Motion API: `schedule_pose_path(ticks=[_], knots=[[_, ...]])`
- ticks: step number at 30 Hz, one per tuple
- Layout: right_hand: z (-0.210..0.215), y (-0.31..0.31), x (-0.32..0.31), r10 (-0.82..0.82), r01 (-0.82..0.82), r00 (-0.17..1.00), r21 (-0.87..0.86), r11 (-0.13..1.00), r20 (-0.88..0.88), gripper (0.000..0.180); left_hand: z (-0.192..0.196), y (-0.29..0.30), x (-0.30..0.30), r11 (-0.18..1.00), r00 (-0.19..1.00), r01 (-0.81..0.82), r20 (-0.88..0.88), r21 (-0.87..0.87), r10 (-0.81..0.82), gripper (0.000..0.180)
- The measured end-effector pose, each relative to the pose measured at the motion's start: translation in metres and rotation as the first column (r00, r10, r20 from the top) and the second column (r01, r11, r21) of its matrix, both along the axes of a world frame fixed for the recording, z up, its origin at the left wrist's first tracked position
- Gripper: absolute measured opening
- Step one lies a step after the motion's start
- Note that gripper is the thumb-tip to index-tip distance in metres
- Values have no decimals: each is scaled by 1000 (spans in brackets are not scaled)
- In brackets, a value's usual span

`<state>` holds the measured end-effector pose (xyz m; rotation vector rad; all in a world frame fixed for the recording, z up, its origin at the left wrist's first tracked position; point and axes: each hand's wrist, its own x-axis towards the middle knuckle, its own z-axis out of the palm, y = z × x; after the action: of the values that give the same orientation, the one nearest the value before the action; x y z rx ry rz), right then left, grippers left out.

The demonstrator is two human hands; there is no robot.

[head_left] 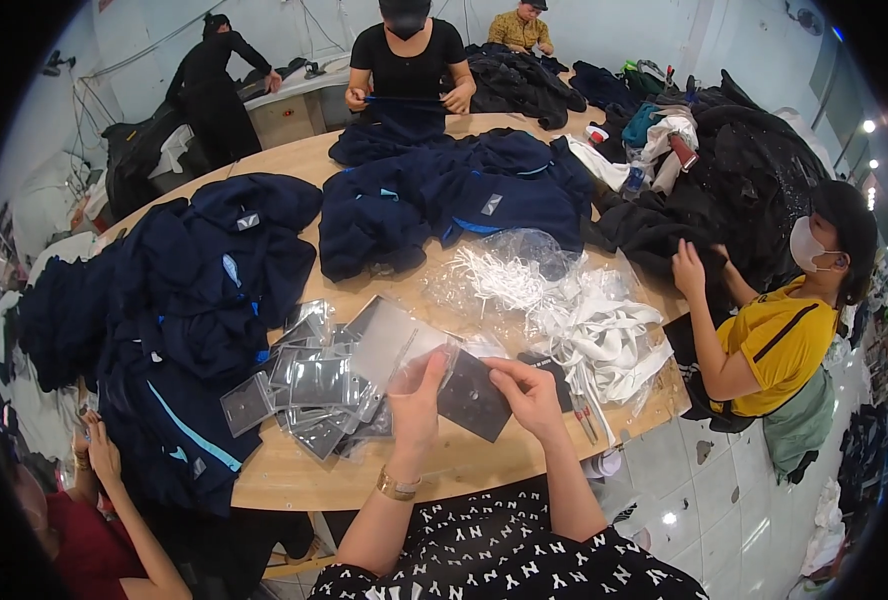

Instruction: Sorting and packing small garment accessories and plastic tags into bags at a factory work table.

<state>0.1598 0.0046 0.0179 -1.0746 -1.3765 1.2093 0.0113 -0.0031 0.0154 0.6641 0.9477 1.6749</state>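
My left hand (417,400) pinches a clear plastic bag (389,345) along with the left edge of a flat dark square card (474,393). On the card's other side, my right hand (526,398) grips its upper right edge between thumb and fingers. The bag's frosted flap stands up beyond my left hand. To the left lies a heap of similar dark squares in clear sleeves (319,383) on the wooden table (444,478). Another dark flat piece (552,372) sits just behind my right hand, partly covered.
White cords (499,280) and white straps (614,345) lie at right, beside small red-handled tools (586,418). Navy garments (199,290) pile up left, more navy garments (464,190) ahead. Black cloth (744,170) fills the far right. Several people work around the table.
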Motion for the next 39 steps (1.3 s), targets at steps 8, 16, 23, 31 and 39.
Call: schedule_pose_path(ticks=[8,16,23,31,39], knots=[[4,3,-2,-25,24,998,15,1000,62,19,1,1,2,999,987,36,157,-22,-32,16],[8,-2,-1,-2,-12,992,111,994,125,20,-22,7,-6,988,997,-37,67,-149,47,13],[11,1,3,47,-53,991,53,997,123,21,-10,4,-1,992,979,-125,-164,-23,120,8],[11,6,3,56,-61,996,80,995,67,21,4,6,-1,1000,1000,7,26,0,-7,15],[1,3,-13,-154,162,986,149,975,-63,18,6,6,-5,975,975,216,-31,-54,-218,25]])
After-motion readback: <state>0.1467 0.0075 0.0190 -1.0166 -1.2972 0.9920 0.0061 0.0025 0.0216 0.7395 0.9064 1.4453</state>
